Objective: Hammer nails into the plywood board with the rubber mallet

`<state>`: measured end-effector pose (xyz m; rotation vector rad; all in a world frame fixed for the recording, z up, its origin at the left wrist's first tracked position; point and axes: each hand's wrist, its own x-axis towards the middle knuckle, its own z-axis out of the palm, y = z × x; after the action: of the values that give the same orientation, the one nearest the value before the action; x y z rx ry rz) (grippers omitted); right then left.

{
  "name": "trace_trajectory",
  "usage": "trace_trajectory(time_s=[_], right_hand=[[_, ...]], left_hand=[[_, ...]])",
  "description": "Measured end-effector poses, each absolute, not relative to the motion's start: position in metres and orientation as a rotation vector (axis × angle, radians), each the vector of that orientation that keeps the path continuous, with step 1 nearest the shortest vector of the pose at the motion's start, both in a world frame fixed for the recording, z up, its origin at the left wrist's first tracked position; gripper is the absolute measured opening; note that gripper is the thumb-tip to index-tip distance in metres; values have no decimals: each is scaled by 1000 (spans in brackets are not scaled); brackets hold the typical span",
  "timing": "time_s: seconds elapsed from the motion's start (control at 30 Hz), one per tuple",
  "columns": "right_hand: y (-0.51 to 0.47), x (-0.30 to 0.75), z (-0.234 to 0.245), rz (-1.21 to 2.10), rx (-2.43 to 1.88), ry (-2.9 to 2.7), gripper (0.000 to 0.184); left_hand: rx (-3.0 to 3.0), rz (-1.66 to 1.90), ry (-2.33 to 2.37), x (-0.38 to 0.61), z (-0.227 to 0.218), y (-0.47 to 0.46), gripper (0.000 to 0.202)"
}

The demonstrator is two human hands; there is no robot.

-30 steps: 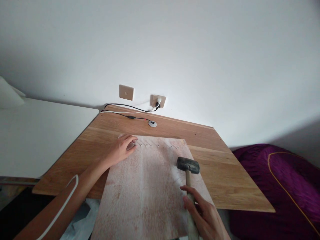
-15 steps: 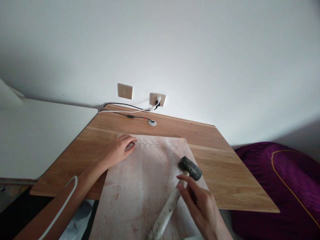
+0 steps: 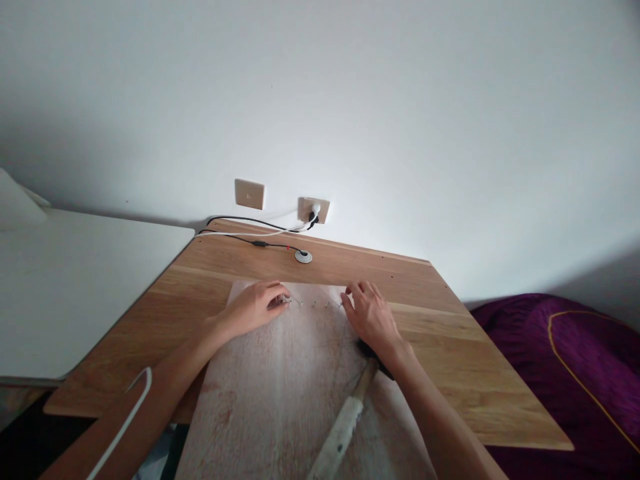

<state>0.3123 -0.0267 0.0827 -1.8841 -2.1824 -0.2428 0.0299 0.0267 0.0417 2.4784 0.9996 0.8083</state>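
Observation:
A whitish wooden board (image 3: 280, 387) lies on the desk, with a row of small nails (image 3: 315, 303) standing near its far edge. My left hand (image 3: 260, 307) is at the row's left end, thumb and fingers closed around a nail. At the right end, my right hand (image 3: 373, 317) has curled fingers close to the last nails; what they pinch is hidden. A mallet (image 3: 340, 430) with a black head and pale, worn handle rests on the board. My right forearm covers part of its head.
The wooden desk (image 3: 450, 340) meets a white wall with a socket (image 3: 314, 210) and cables (image 3: 250, 233). A cable hole (image 3: 303, 256) sits at the desk's back. To the left is a white surface (image 3: 90, 287); to the right, a purple fabric item (image 3: 530, 347).
My right hand has let go of the mallet, which now lies on the board, and has reached forward to the right end of the nail row. The left hand has shifted slightly right.

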Motion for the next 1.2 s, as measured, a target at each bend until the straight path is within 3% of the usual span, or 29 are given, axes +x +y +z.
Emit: trace_trajectory(time_s=[0.27,0.53,1.2], right_hand=[[-22,320,71,-143,-1745,-2260,18],[-19,330,63,-73,-1715,-2160,17],[-20,324,71,19,-1924,-2200,21]], left_hand=[[2467,900,948,23,37,20,25],[2583,931,937,20,37,21,21],[2700,974,902,21,37,22,23]])
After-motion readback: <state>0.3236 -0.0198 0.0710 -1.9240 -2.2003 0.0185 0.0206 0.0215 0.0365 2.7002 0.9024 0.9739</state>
